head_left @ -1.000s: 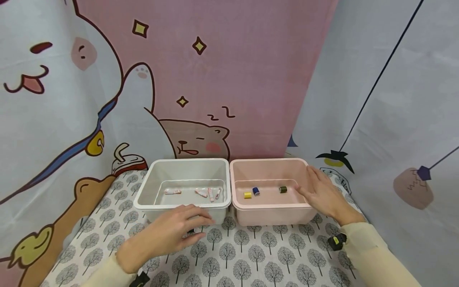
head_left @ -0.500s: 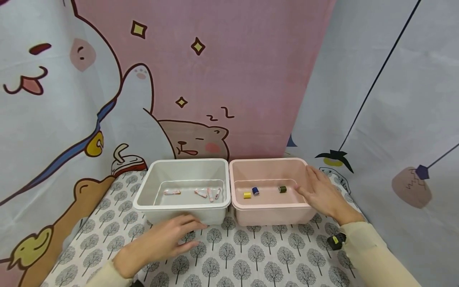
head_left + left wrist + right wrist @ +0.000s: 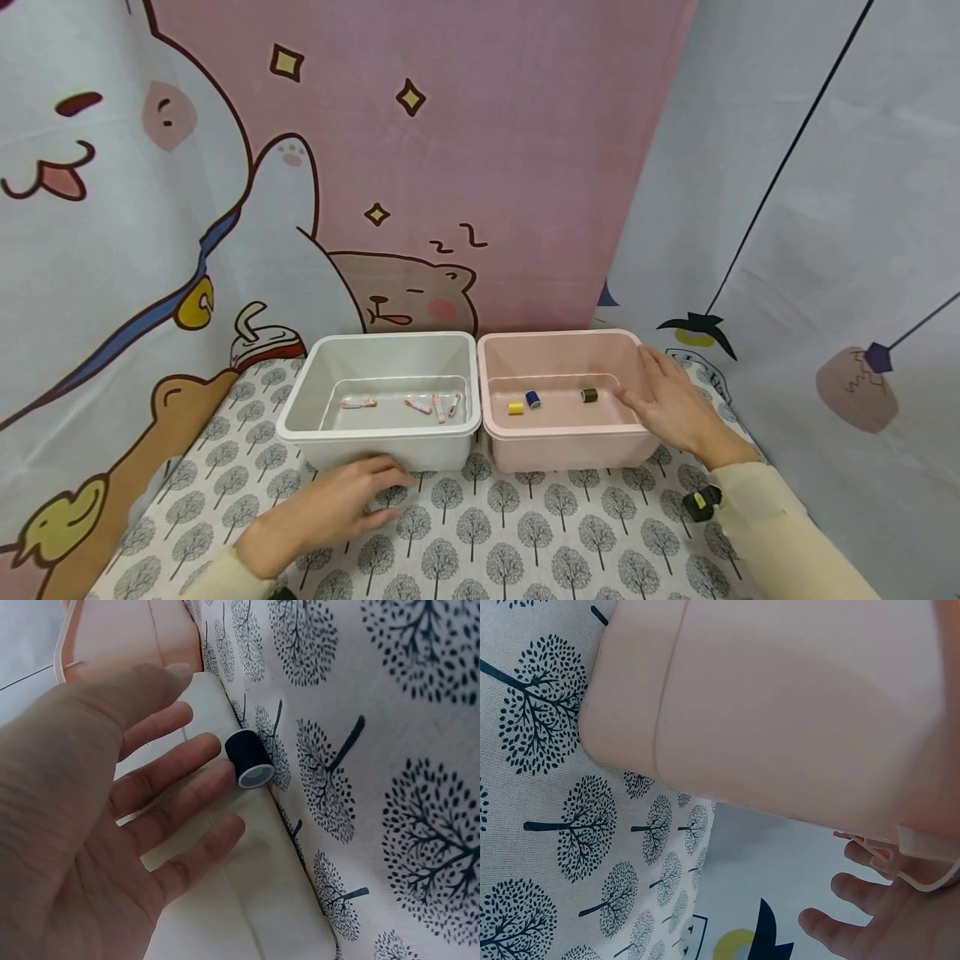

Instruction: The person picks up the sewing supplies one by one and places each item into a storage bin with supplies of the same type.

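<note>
My left hand [image 3: 330, 510] is low over the cloth in front of the white bin [image 3: 375, 436], fingers spread and relaxed. In the left wrist view, a spool of black thread [image 3: 249, 757] lies on the cloth against the foot of that bin, with my fingertips right beside it. The hand hides this spool in the head view. My right hand [image 3: 678, 408] holds the right rim of the pink bin [image 3: 570, 450], thumb inside and fingers outside. Inside the pink bin lie a yellow thread spool [image 3: 515, 408], a blue one [image 3: 532, 400] and a green one [image 3: 589, 395].
Several small white and orange sticks, one of them a stick [image 3: 359, 402] at the left, lie in the white bin. Both bins stand side by side on a tree-print cloth [image 3: 510, 533]. A printed curtain [image 3: 525, 167] hangs close behind them.
My left hand has come down and slightly left, from the white bin's front rim to the cloth before it. The right hand keeps its place on the pink bin.
</note>
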Tool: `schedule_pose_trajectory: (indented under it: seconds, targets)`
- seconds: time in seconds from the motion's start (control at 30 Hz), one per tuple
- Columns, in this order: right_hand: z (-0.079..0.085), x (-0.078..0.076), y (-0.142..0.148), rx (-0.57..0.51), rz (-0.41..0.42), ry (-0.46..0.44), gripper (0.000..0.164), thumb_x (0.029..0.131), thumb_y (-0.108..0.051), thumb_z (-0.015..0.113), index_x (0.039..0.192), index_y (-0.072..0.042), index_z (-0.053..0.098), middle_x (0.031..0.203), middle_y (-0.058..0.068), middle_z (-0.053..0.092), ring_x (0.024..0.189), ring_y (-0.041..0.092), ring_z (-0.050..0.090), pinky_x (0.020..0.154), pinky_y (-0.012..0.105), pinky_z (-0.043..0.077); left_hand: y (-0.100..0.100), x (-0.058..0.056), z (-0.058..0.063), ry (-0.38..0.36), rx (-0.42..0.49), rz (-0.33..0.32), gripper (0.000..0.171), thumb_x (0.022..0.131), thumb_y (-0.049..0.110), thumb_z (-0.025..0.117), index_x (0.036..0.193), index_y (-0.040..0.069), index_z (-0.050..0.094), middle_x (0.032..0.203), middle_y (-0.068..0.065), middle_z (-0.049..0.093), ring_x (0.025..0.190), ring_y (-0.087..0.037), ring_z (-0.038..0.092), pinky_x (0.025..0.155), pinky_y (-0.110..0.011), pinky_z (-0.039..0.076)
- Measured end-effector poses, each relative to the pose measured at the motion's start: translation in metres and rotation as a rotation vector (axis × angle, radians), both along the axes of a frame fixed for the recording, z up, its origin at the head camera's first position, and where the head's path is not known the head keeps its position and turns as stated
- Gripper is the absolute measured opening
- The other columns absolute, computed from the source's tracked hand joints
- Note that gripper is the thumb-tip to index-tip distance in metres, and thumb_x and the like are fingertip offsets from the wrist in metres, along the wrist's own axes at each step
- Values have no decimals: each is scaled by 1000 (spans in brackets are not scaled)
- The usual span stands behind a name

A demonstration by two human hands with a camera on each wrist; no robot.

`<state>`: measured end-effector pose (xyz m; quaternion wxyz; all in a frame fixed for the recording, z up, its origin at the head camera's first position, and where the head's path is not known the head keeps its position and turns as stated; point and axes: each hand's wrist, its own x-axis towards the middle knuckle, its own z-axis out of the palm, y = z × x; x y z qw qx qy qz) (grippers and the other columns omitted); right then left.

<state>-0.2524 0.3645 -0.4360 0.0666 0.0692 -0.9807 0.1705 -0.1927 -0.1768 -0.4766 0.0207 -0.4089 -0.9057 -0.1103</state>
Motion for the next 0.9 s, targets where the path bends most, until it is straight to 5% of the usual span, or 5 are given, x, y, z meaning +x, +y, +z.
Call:
schedule_pose_trajectory:
  seconds: [0.47, 0.9]
  targets:
    - [0, 0, -1, 1, -12, -20, 109, 117, -73, 48, 185, 5, 10, 189, 39, 19, 172, 68, 23, 131, 92, 28, -4, -3, -7, 82, 45, -74, 32, 97, 21, 95, 127, 19, 85, 129, 5, 83, 120, -18, 79, 107, -42, 70]
    - [1, 0, -1, -10, -15, -21, 109, 117, -72, 49, 184, 6, 11, 189, 40, 19, 171, 68, 23, 132, 91, 27, -6, -4, -8, 82, -12, -35, 37, 88, 11, 100, 121, 21, 87, 122, 3, 83, 113, -20, 80, 101, -39, 71]
